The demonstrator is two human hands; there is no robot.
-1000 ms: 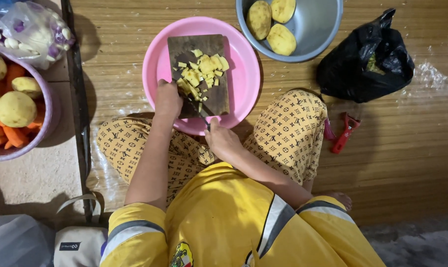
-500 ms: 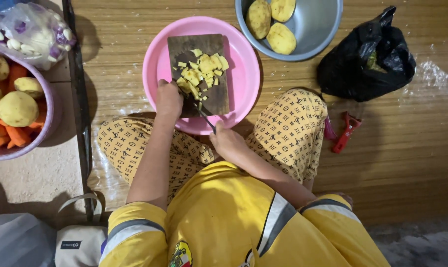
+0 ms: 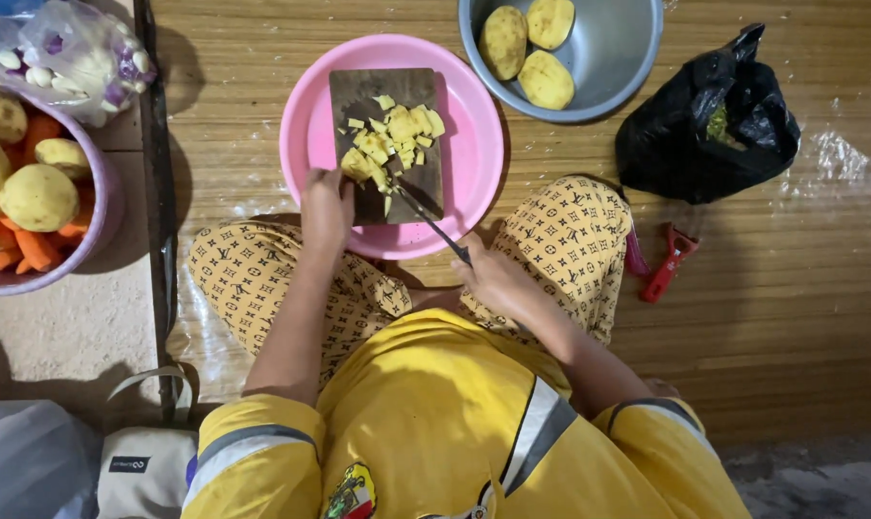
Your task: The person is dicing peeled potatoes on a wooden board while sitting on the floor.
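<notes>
1. Fingertips of your left hand [image 3: 327,207] press together on the potato piece [image 3: 356,165] at the dark cutting board [image 3: 385,144]; curl them back.
2. Your right hand [image 3: 493,277] is clamped on the knife [image 3: 428,221]; bring its tip straight down.
3. Keep cubes inside the pink basin [image 3: 474,154].

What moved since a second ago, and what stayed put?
The right hand drew back a little from the pink basin toward the body, and its knife now slants across the board with its tip at the potato pieces. The left hand still holds the potato at the board's near edge. The basin, board and bowls stayed put.
</notes>
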